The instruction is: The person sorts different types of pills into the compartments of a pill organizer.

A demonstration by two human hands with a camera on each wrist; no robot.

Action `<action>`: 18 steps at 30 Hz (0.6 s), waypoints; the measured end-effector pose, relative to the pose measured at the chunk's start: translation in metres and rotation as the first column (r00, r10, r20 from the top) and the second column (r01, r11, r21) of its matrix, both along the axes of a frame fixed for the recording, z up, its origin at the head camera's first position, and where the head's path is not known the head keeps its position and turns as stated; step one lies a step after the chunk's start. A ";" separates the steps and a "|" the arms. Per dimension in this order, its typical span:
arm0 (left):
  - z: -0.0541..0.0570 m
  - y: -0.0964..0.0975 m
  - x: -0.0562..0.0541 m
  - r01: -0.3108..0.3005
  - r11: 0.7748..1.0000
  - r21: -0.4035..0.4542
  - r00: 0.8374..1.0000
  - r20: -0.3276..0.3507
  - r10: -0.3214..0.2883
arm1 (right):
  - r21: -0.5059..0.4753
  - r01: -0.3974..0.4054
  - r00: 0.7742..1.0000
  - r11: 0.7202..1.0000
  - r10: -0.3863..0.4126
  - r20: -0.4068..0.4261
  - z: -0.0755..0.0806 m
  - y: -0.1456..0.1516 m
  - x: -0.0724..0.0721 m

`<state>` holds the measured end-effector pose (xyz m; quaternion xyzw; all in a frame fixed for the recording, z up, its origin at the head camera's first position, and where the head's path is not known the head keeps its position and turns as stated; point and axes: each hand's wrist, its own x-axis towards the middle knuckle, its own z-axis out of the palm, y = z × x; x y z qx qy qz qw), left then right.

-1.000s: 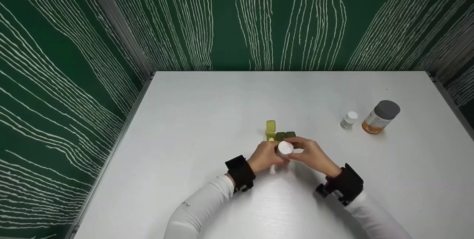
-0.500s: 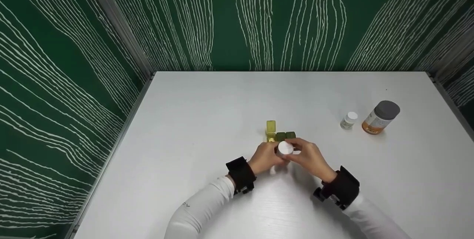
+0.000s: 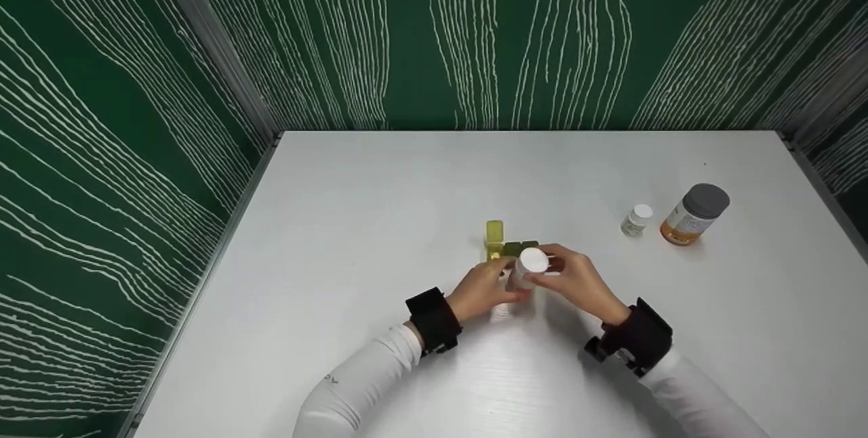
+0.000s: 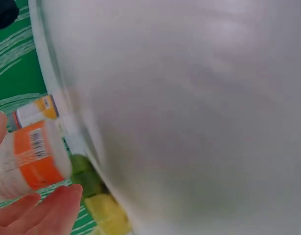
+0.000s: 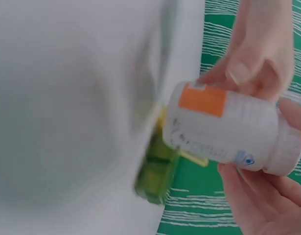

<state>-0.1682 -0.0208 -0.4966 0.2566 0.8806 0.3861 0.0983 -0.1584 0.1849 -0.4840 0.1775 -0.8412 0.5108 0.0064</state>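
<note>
A white pill bottle [image 3: 527,268] with an orange-and-white label and its white cap on is held up between the two hands. My right hand [image 3: 576,282] pinches it near the cap, thumb on one side and fingers on the other. My left hand [image 3: 481,290] is beside the bottle's lower part, thumb and fingers spread apart around it; in the left wrist view its fingers [image 4: 55,210] lie fairly straight below the bottle. Just behind the hands is a pill organizer with green compartments [image 3: 513,249] and a yellow one whose lid [image 3: 495,231] stands open, something pale inside.
To the right on the white table [image 3: 380,201] stand a small white-capped bottle [image 3: 636,220] and a larger jar [image 3: 694,214] with a grey lid and orange base. Green walls with white wavy lines [image 3: 447,38] border the table at the back and sides.
The bottle has risen slightly and shifted right with my right hand, tilting so more of its side shows. My left hand's fingers have spread away from it.
</note>
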 end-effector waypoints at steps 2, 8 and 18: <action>0.006 -0.005 -0.001 -0.011 1.000 -0.026 1.000 0.008 0.011 | -0.003 0.048 0.999 0.999 -0.048 0.007 0.010 0.009 -0.006; 0.021 -0.020 -0.007 -0.013 0.993 -0.117 0.999 -0.041 0.009 | 0.051 0.142 0.989 0.989 -0.144 0.036 0.030 0.047 -0.042; 0.024 -0.031 -0.011 -0.017 0.989 -0.147 0.998 -0.061 0.008 | 0.120 0.230 0.962 0.966 -0.244 0.120 0.013 0.086 -0.086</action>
